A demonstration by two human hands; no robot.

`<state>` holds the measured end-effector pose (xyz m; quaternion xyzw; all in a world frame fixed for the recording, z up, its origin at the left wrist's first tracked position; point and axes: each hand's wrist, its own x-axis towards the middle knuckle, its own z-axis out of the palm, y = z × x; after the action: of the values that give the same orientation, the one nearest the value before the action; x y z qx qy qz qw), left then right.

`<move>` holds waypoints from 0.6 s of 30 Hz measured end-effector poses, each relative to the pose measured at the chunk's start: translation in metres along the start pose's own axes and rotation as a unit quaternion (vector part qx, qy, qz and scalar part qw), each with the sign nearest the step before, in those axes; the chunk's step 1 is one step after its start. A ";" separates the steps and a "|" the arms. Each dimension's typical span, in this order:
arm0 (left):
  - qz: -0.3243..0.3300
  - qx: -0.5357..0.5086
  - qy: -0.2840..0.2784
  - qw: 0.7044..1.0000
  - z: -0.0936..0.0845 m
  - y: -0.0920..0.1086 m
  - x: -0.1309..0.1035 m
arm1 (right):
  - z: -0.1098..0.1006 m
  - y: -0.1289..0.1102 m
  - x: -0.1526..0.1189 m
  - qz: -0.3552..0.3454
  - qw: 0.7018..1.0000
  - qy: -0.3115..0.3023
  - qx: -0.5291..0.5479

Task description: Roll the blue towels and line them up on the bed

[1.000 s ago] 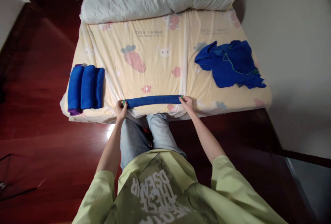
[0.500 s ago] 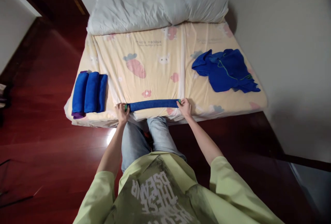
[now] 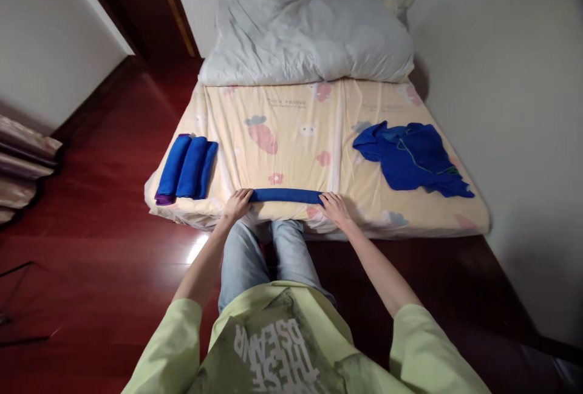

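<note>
A long, narrow roll of blue towel (image 3: 286, 195) lies across the near part of the bed, in front of my legs. My left hand (image 3: 238, 204) is closed over its left end, with the fingers bent on the cloth. At the right end, my right hand (image 3: 336, 208) grips the roll in the same way. Both tips of the roll are covered by my fingers. Off to the left rest several thicker rolled towels (image 3: 190, 166), blue with some purple showing, side by side. A crumpled blue cloth (image 3: 412, 157) with a thin green edge lies to the right.
The bed (image 3: 291, 157) wears a yellow sheet printed with carrots and flowers. A bunched white quilt (image 3: 310, 36) fills its far end. A wall (image 3: 510, 108) runs along the right side. Dark red floor (image 3: 113, 248) surrounds the near and left edges; curtains (image 3: 22, 163) hang at far left.
The camera has tilted up, showing more of the far wall and headboard. My fingers now lie over the roll's ends, hiding the green edging that showed before.
</note>
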<state>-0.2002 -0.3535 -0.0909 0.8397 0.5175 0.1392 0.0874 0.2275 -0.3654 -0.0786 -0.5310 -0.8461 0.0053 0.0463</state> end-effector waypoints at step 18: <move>0.046 0.027 0.071 0.996 -0.049 0.000 -0.072 | -0.082 -0.004 0.123 -0.091 0.988 0.000 -0.128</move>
<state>-0.2471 -0.4173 -0.0549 0.8527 0.4869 0.1881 0.0214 0.1777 -0.2602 0.0119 -0.4536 -0.8844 -0.1078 -0.0217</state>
